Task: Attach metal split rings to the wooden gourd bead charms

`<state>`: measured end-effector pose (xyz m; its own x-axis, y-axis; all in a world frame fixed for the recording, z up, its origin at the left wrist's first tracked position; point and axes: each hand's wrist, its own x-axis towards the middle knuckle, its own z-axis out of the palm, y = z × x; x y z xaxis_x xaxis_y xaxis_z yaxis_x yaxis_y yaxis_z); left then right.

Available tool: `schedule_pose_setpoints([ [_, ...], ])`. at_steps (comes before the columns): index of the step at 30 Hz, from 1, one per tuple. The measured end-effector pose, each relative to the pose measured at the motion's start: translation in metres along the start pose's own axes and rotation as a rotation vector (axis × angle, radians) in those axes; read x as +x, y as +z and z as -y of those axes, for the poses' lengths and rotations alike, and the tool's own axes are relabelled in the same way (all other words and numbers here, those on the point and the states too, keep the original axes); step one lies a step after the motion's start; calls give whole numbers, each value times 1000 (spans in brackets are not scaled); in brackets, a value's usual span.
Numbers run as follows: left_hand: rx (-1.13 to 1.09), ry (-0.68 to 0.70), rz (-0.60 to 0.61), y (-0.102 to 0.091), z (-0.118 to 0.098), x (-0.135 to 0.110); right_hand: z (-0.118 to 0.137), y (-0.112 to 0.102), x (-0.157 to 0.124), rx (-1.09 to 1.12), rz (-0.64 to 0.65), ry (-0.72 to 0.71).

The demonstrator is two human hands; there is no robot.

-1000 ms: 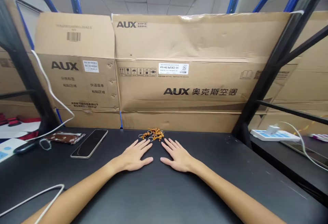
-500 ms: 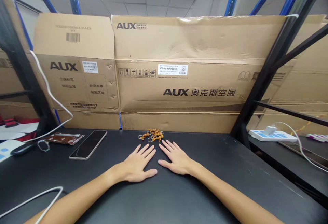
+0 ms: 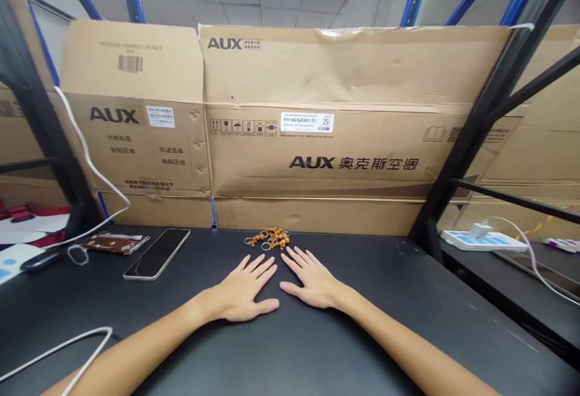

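Note:
My left hand [image 3: 248,290] lies flat on the black tabletop [image 3: 290,348], palm down, fingers spread and holding nothing. My right hand [image 3: 312,278] rests the same way beside it, with a small gap between the two thumbs. Just beyond my fingertips sits a small cluster of keychains [image 3: 273,238] with brown wooden-looking beads and metal rings. Neither hand touches them. The right fingertips are the closer ones to the cluster.
A smartphone [image 3: 157,255] lies to the left, near a brown packet [image 3: 114,243]. A white cable [image 3: 90,163] hangs at the left. Cardboard boxes [image 3: 353,178] wall off the back. A power strip [image 3: 483,241] with a charger sits right, beyond the black rack post [image 3: 462,142].
Both hands stay flat in the same place. Only a very slight shift of the camera view shows.

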<state>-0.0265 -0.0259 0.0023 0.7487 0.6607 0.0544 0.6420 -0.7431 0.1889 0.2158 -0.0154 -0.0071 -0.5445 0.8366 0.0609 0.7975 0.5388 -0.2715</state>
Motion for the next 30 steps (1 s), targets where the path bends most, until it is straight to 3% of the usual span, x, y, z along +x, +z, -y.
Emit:
schedule_pose_setpoints([
  [8, -38, 18, -47, 3, 11, 3, 1, 0, -1, -3, -3, -1],
  [17, 14, -128, -123, 9, 24, 12, 0, 1, 0, 4, -13, -3],
  [26, 22, -104, -156, 1, 17, 10, 1, 0, -1, 12, -9, 0],
  [30, -4, -64, -195, -2, 14, 8, 1, 1, -1, 24, -64, -7],
])
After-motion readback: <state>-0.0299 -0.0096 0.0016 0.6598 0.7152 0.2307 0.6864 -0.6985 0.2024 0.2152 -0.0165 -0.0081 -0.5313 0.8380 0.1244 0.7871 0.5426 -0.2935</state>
